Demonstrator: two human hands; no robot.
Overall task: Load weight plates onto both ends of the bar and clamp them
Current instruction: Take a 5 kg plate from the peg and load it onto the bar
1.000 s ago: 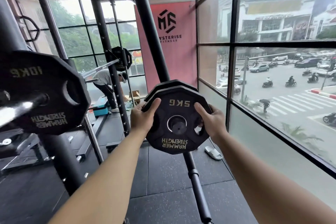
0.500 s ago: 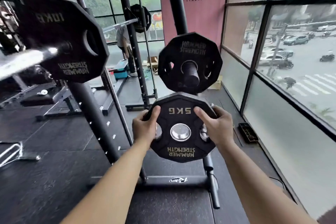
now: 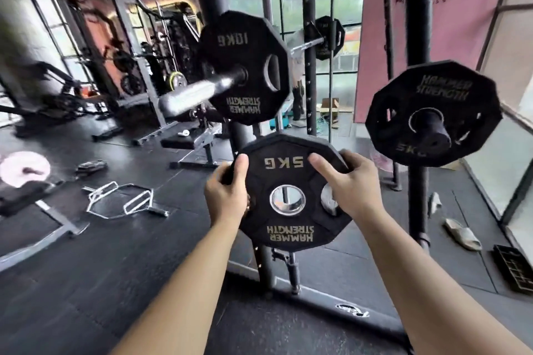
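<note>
Both hands hold a black 5 kg plate (image 3: 291, 193) upright in front of the person, its face turned toward the camera and its print mirrored. The left hand (image 3: 226, 192) is curled over the plate's upper left edge, thumb laid on the face and fingers hidden behind. The right hand (image 3: 350, 184) is wrapped round the upper right edge, thumb pointing in across the face beside the "5KG" mark. Above the left hand and farther off, a 10 kg plate (image 3: 245, 66) sits on the bar (image 3: 196, 92), whose bare steel sleeve sticks out toward the camera, blurred. Up and to the right of the right hand, another 5 kg plate (image 3: 432, 112) hangs on a storage peg on a black upright (image 3: 418, 8). Left of the left hand, well apart, a hex bar (image 3: 121, 200) lies on the dark floor (image 3: 86, 282). To the right of the right hand, a pale slipper (image 3: 463, 233) lies on the floor near the window.
</note>
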